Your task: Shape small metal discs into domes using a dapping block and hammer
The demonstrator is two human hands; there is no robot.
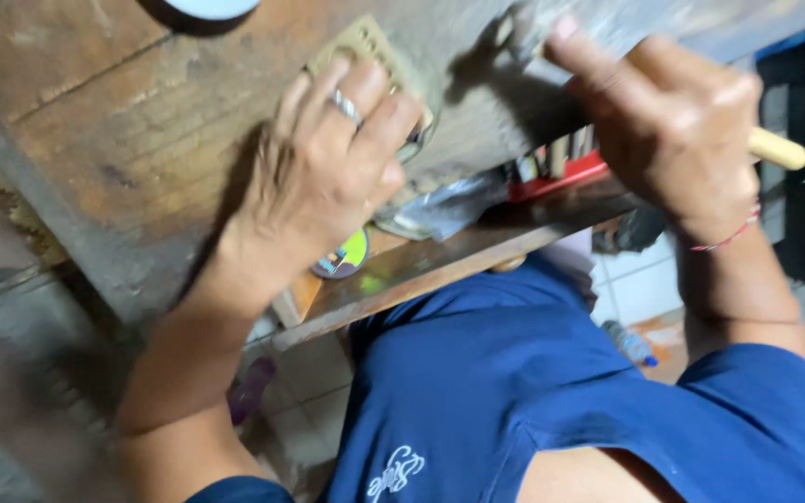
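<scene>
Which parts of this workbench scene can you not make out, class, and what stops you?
Head view:
- Tan perforated flat piece: mostly covered by the left hand.
- Pale wooden tool handle: the working end is hidden in the right hand.
- Shelf clutter: blurred and shadowed.
- White round object: cut by the top edge.
</scene>
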